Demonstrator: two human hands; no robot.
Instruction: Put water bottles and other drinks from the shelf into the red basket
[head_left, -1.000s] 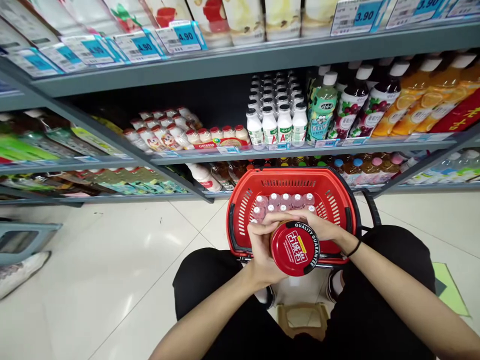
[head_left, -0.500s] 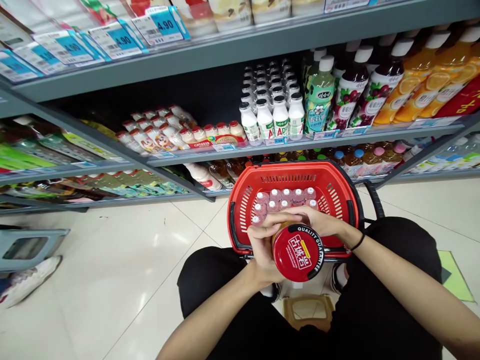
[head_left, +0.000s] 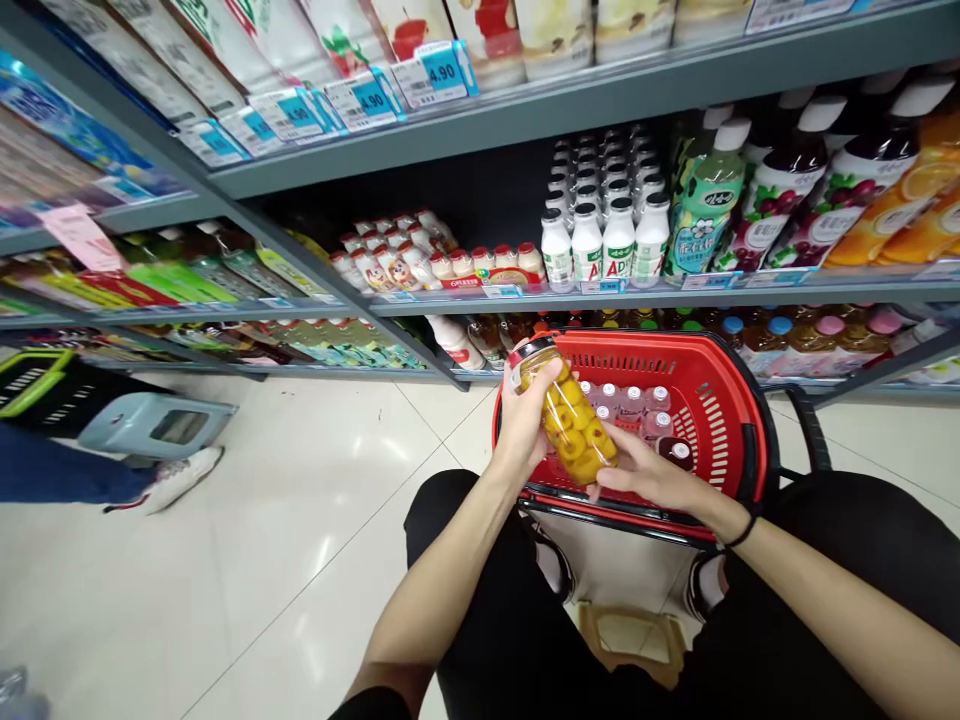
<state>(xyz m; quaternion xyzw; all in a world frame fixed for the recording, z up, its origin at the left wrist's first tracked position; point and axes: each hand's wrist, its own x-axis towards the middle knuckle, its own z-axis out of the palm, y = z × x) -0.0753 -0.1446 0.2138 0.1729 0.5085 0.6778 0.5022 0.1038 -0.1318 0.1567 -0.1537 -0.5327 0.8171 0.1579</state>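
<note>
A glass jar (head_left: 574, 425) of yellow fruit with a dark and red lid lies tilted between my hands, over the basket. My left hand (head_left: 525, 410) wraps round its lid end, thumb along the glass. Fingers of my right hand (head_left: 645, 472) hold the jar's bottom end from the right. Beneath is a red shopping basket (head_left: 731, 370) with a black rim, standing between my knees. Several small pink bottles (head_left: 634, 402) with white caps stand in it, partly hidden by the jar and my hands. A dark bottle (head_left: 677, 452) is at their right.
Shelves ahead hold white bottles (head_left: 619, 245), juice bottles (head_left: 795, 190) and small red-capped bottles (head_left: 487, 265). At left are a person's shoe (head_left: 176, 480), a grey-blue stool (head_left: 169, 420) and a black-and-green basket (head_left: 45, 390). A tan stool (head_left: 630, 640) is below me.
The jar has turned from lid facing me to lying tilted, its side and fruit now showing. My left hand moved up with the lid end. The view has swung left.
</note>
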